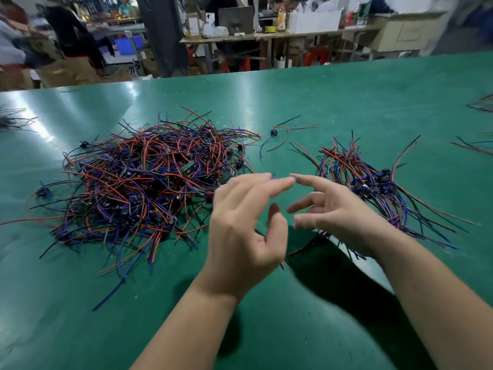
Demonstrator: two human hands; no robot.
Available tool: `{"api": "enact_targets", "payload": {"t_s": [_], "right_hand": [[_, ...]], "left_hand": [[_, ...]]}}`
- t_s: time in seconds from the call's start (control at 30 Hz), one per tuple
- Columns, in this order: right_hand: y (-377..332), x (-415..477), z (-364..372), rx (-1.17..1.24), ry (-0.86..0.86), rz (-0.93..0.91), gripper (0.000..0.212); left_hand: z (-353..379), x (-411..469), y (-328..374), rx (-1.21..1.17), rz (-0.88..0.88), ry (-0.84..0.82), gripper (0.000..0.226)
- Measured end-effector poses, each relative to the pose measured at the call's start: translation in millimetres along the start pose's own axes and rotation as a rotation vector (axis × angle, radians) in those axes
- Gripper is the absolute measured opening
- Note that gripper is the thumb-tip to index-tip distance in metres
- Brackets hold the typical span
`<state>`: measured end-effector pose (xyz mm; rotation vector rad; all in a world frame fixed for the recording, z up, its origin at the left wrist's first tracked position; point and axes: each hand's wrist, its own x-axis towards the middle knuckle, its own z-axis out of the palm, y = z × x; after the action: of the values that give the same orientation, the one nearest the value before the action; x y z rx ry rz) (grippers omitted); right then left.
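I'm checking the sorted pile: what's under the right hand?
Red, blue and black wires of the smaller bundle run beneath the right hand and wrist, on the green table. How far they go underneath is covered.

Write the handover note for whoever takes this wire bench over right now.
Left hand: open, fingers spread, above the green table, nothing visibly held.
Right hand: open, index tip nearly meeting the left's.
Things: tangled pile of red, blue and black leads on the left; combed bundle on the right; one loose lead behind, between them.
Done: the bundle, apparently sorted.
Left: probably the whole tangled pile.
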<state>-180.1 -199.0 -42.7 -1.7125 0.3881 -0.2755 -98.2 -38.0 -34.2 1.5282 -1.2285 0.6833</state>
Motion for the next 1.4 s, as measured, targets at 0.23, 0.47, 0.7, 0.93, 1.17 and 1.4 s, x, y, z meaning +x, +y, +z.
{"api": "enact_targets", "payload": {"t_s": [0.23, 0.47, 0.7, 0.93, 1.17, 1.4], "right_hand": [[-8, -3, 11, -0.047, 0.028, -0.234, 0.042], [-9, 3, -2, 0.092, 0.448, -0.336, 0.015], [-18, -1, -16, 0.473, 0.562, -0.282, 0.010], [-26, -6, -7, 0.572, 0.354, -0.172, 0.018], [-31, -18, 1, 0.484, -0.017, -0.219, 0.022], [-31, -15, 5, 0.496, 0.052, -0.144, 0.015]], "left_hand": [[16, -10, 19, -0.159, 0.131, -0.284, 0.046], [12, -11, 16, -0.241, -0.008, -0.084, 0.051], [5, -6, 1, -0.077, -0.095, 0.001, 0.036], [21, -13, 5, -0.143, -0.351, -0.235, 0.028], [23, -4, 15, -0.742, -0.990, -0.131, 0.039], [18, 2, 20, -0.956, -1.098, -0.086, 0.027]]}}
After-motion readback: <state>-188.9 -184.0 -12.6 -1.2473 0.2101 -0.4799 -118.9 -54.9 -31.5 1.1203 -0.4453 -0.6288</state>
